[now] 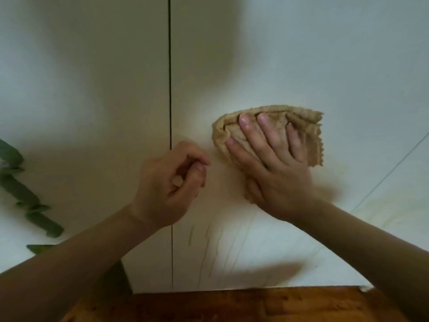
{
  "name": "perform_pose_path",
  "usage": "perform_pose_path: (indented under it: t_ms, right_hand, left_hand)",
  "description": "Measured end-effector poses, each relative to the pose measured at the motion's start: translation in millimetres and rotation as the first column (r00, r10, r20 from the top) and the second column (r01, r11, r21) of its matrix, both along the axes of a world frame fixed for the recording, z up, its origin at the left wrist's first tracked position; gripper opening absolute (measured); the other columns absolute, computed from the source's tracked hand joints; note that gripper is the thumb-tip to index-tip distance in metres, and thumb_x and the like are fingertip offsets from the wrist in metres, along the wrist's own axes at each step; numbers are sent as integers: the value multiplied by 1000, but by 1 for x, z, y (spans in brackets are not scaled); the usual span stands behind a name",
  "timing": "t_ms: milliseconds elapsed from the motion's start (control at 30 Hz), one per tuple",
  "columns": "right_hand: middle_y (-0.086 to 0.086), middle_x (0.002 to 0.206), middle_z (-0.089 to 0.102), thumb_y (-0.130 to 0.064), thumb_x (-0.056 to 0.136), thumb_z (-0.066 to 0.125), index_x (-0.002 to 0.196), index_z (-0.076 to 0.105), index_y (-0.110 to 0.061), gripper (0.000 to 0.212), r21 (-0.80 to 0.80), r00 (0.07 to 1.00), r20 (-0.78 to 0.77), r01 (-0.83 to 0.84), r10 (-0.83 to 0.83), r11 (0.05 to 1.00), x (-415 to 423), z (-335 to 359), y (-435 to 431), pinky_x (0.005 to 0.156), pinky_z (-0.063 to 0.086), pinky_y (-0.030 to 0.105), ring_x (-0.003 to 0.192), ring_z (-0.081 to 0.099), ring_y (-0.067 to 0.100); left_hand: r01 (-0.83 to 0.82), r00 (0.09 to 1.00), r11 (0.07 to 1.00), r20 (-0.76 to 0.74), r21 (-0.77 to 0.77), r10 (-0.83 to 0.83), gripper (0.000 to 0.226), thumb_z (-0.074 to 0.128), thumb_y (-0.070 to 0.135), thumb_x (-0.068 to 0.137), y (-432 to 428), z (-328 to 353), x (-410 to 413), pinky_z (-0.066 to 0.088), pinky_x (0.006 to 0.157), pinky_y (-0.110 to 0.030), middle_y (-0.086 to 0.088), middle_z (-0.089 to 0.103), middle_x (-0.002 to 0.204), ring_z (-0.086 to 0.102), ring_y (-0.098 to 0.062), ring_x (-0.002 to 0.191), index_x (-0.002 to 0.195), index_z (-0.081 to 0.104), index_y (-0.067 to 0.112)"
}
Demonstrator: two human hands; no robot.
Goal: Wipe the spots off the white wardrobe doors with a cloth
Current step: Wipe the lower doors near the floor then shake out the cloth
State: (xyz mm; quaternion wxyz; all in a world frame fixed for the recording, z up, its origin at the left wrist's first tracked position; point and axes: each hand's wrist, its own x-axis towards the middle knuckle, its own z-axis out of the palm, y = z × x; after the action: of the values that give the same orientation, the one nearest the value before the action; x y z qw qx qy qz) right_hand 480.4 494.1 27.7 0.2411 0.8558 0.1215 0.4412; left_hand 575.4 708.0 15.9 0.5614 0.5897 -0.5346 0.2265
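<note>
Far left of the curled fingers: green leaves (21,194) in front of the left door (92,89). Left hand (171,182) hovers at the door gap (170,89), fingers clenched loosely, thumb on fingertips, nothing held that I can see. Below and just right of those fingers: faint streaks (209,247), not under the cloth. Right hand (271,173) presses the cloth (222,133) flat on the right door (301,54), fingers straight and spread, not gripping. Cloth sticks out past the fingertips and to their right.

To do it well: even palm pressure, hold the fold under the fingers, overlapping passes down to the streaks, flip to a clean face when soiled.

Containers: only the wardrobe, doors closed, contents hidden.
</note>
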Motion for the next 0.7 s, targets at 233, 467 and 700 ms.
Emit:
perform_pose_path:
  t_ms: [233,467,700]
  right_hand:
    - [14,172,1,-17,108,22,165,5,-15,59,-279,956,-284,-155,72,948,30,-203,29,130,11,42,160,-11,30]
    - [25,164,-28,-25,102,26,154,-28,5,81,-546,913,-406,-202,-46,813,11,-359,19,121,-26,56,157,-18,34]
    - [0,168,13,-25,90,49,162,27,-23,75,-372,834,-549,-302,55,877,-5,-355,-2,126,-18,43,157,18,17]
  left_hand:
    - [-23,995,993,98,116,12,11,45,5,97,23,-96,1,50,46,-25,0,64,70,63,-10,53,99,56,9]
    - [-151,988,885,98,441,120,8,45,18,100,14,-233,-10,44,42,-38,-4,59,65,54,-21,47,103,52,21]
    - [-163,986,803,74,574,148,12,49,18,96,16,-271,-34,37,46,-24,8,52,61,45,-10,47,101,60,15]
